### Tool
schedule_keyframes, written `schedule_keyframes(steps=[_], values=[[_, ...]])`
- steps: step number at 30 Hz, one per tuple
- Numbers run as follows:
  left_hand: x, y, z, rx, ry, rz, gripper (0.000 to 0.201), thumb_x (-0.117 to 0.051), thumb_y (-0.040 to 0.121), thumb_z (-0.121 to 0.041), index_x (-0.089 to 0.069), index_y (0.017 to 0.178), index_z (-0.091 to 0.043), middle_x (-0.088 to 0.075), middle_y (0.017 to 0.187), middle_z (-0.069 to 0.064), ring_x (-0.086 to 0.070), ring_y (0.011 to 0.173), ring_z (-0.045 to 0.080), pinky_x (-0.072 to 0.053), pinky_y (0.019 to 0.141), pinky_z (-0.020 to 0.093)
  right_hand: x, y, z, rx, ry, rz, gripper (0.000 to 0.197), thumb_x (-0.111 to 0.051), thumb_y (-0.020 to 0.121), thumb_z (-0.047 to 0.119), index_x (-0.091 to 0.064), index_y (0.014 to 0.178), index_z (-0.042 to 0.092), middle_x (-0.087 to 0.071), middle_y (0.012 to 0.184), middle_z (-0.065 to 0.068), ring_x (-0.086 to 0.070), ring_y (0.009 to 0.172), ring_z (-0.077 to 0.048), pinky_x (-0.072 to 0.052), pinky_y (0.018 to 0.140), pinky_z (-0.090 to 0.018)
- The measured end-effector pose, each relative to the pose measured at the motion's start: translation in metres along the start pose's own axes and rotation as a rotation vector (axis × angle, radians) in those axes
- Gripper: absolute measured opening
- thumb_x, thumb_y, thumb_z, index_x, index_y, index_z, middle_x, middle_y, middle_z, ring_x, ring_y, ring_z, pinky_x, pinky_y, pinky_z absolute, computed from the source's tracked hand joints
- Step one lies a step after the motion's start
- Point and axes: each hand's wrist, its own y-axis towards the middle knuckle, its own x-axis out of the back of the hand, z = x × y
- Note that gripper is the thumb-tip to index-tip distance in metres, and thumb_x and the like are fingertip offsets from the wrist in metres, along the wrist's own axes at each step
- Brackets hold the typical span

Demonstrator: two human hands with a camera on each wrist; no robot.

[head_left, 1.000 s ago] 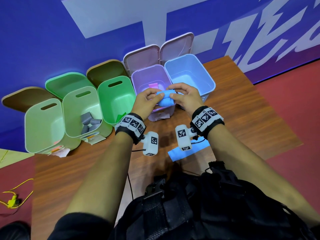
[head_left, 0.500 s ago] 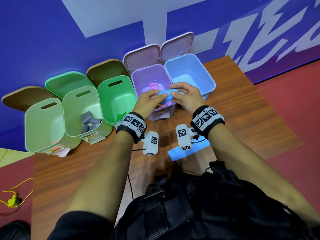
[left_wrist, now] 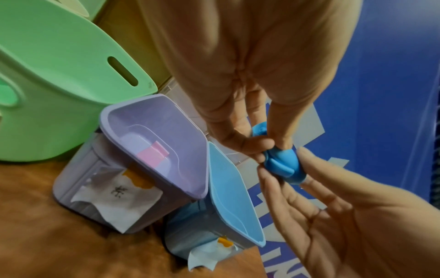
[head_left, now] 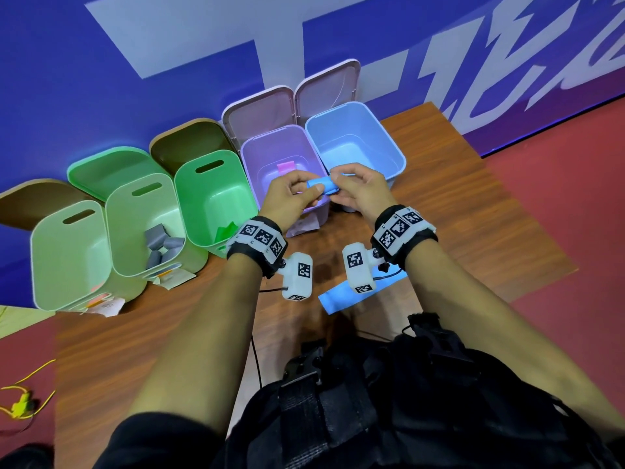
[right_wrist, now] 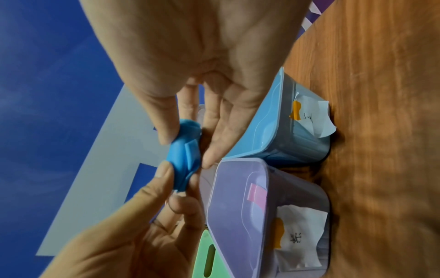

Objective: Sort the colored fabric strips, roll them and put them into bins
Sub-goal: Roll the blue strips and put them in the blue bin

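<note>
- Blue fabric roll [head_left: 323, 186] sits pinched between our left hand [head_left: 291, 201] and our right hand [head_left: 363, 191], fingertips of both clamped on its ends.
- Just beyond our right hand stands the blue bin [head_left: 395, 143]; beyond our left, the purple bin [head_left: 250, 147].
- Below our right wrist lies a flat blue strip [head_left: 333, 297].

Even, fairly bright indoor light falls from above, giving soft shadows under the wrists on the wooden table [head_left: 473, 211]. The head view is sharp at centre and bends strongly toward its edges. Both wrist views are softer, with the table grain smeared and palms close-up, slightly blurred.
</note>
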Motion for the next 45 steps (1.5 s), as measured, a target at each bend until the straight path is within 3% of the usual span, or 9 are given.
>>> schedule_keyframes(steps=[5, 14, 20, 24, 28, 31, 33, 37, 45], values=[[-0.016, 0.006, -0.002, 0.038, -0.036, 0.023, 0.008, -0.07, 0.09, -0.005, -0.066, 0.095, -0.009, -0.072, 0.086, 0.013, -0.069, 0.078, 0.02, -0.058, 0.081, 0.031, 0.018, 0.002, 0.002, -0.027, 0.001, -0.021, 0.021, -0.063, 0.095, 0.002, -0.064, 0.114, -0.006, -0.068, 0.095, -0.017, -0.072, 0.078, -0.016, -0.06, 0.077, -0.024], [-0.04, 0.027, 0.003, 0.085, 0.038, 0.052, 0.01, -0.069, 0.092, -0.017, -0.064, 0.097, -0.011, -0.066, 0.08, 0.014, -0.06, 0.067, 0.018, -0.054, 0.076, 0.03, 0.044, 0.019, 0.005, -0.023, -0.117, -0.011, 0.022, -0.063, 0.091, -0.007, -0.066, 0.112, -0.003, -0.069, 0.099, -0.018, -0.071, 0.086, -0.021, -0.06, 0.083, -0.026], [-0.06, 0.053, 0.007, 0.084, 0.112, 0.065, 0.007, -0.064, 0.096, -0.013, -0.061, 0.095, -0.007, -0.062, 0.072, 0.009, -0.056, 0.056, 0.007, -0.051, 0.066, 0.021, 0.06, 0.045, 0.001, -0.023, -0.18, -0.061, 0.019, -0.063, 0.091, -0.005, -0.066, 0.11, -0.005, -0.068, 0.087, -0.015, -0.07, 0.071, -0.017, -0.059, 0.073, -0.023], [-0.07, 0.07, 0.011, 0.095, 0.074, 0.003, 0.012, -0.066, 0.094, -0.012, -0.063, 0.099, -0.002, -0.062, 0.07, 0.007, -0.058, 0.053, 0.003, -0.048, 0.057, 0.015, 0.069, 0.066, 0.0, -0.066, -0.242, -0.109, 0.017, -0.065, 0.092, 0.002, -0.068, 0.109, 0.003, -0.068, 0.084, -0.013, -0.065, 0.062, -0.018, -0.056, 0.073, -0.033], [-0.071, 0.087, 0.025, 0.118, 0.16, 0.025, 0.015, -0.072, 0.089, -0.019, -0.066, 0.102, -0.013, -0.062, 0.079, 0.0, -0.061, 0.067, 0.013, -0.046, 0.057, 0.019, 0.077, 0.078, -0.006, -0.072, -0.345, -0.09, 0.02, -0.067, 0.092, 0.005, -0.068, 0.112, 0.003, -0.065, 0.103, -0.014, -0.062, 0.08, -0.019, -0.056, 0.067, -0.027], [-0.07, 0.094, 0.033, 0.138, 0.2, 0.041, 0.012, -0.073, 0.086, -0.02, -0.069, 0.097, -0.016, -0.065, 0.082, 0.001, -0.06, 0.069, 0.017, -0.053, 0.068, 0.029, 0.079, 0.084, -0.016, -0.108, -0.386, -0.072, 0.019, -0.069, 0.091, 0.007, -0.07, 0.11, 0.007, -0.064, 0.11, -0.014, -0.063, 0.09, -0.018, -0.055, 0.063, -0.023], [-0.071, 0.098, 0.036, 0.154, 0.232, 0.035, 0.012, -0.072, 0.088, -0.017, -0.07, 0.1, -0.015, -0.066, 0.088, 0.001, -0.061, 0.065, 0.017, -0.055, 0.075, 0.033, 0.08, 0.089, -0.021, -0.111, -0.402, -0.086, 0.018, -0.07, 0.09, 0.006, -0.07, 0.108, 0.005, -0.063, 0.099, -0.01, -0.062, 0.081, -0.018, -0.053, 0.058, -0.021], [-0.071, 0.103, 0.039, 0.173, 0.269, 0.023, 0.017, -0.066, 0.092, -0.011, -0.069, 0.108, -0.011, -0.068, 0.102, 0.0, -0.062, 0.053, 0.009, -0.054, 0.068, 0.022, 0.078, 0.095, -0.027, -0.121, -0.434, -0.106, 0.015, -0.071, 0.088, 0.001, -0.069, 0.101, 0.005, -0.061, 0.098, -0.01, -0.055, 0.041, -0.008, -0.046, 0.045, -0.019], [-0.066, 0.105, 0.043, 0.184, 0.24, 0.034, 0.014, -0.061, 0.093, -0.008, -0.07, 0.103, -0.011, -0.071, 0.103, 0.01, -0.062, 0.051, 0.011, -0.054, 0.068, 0.025, 0.075, 0.097, -0.031, -0.227, -0.45, -0.107, 0.011, -0.072, 0.088, 0.004, -0.067, 0.098, 0.006, -0.064, 0.086, -0.006, -0.059, 0.041, -0.01, -0.046, 0.045, -0.021]])
